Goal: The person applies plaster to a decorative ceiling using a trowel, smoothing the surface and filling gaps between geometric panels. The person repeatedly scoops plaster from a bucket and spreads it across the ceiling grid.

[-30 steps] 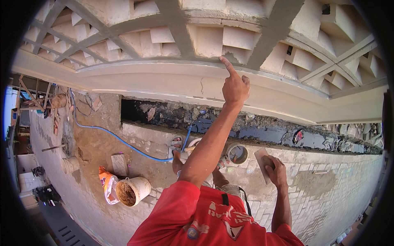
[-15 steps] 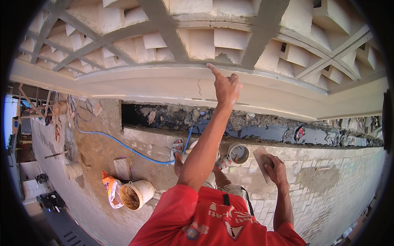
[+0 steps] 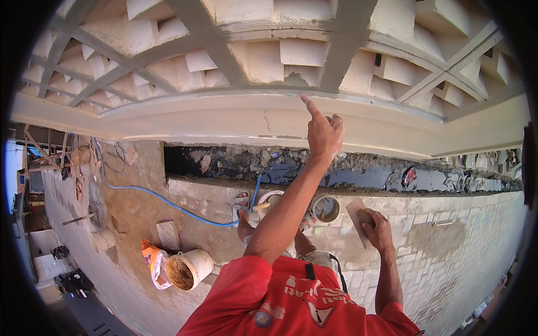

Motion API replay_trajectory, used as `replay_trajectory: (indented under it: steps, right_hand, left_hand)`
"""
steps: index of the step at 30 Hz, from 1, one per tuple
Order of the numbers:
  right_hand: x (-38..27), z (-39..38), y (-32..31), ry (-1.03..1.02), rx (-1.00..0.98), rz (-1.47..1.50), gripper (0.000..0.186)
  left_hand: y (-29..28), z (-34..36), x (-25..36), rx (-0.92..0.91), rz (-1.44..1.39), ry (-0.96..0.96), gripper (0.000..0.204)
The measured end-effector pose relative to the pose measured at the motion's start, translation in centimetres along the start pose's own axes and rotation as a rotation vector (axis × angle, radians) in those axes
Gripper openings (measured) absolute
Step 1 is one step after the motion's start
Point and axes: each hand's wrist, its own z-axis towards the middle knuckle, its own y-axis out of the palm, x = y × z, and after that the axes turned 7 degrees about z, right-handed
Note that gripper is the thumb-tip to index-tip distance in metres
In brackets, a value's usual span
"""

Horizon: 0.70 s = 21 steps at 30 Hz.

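My left hand [image 3: 325, 134] reaches up to the wall, its index finger stretched out and the other fingers bent. Nothing is in it. The fingertip is at the upper edge of the pale ledge [image 3: 213, 115], just below the patterned block wall with grey plastered strips [image 3: 350, 45]. My right hand [image 3: 379, 228] hangs lower at the right, wrapped round the handle of a plastering trowel [image 3: 357, 219]. The trowel's flat blade is tilted, and it is held away from the wall. Near it, by my feet, stands a bucket [image 3: 325, 209] with grayish contents.
An open drain [image 3: 358, 178] with dark water and rubbish runs below the ledge. A blue hose [image 3: 162, 200] crosses the ground at left. A white bucket [image 3: 200, 265] of brown material stands beside an orange-and-white sack [image 3: 158, 269]. Paving bricks [image 3: 443, 274] spread to the right.
My left hand has moved to the right along the ledge, its index finger still stretched out. My right hand keeps the trowel in nearly the same place. The view has shifted slightly.
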Motion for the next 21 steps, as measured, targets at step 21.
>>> replay_trajectory:
  steps: [21]
  right_hand:
    - [-0.5, 0.1, 0.1, 0.08, -0.013, 0.028, 0.046]
  left_hand:
    - [0.2, -0.6, 0.1, -0.138, 0.303, 0.108, 0.086]
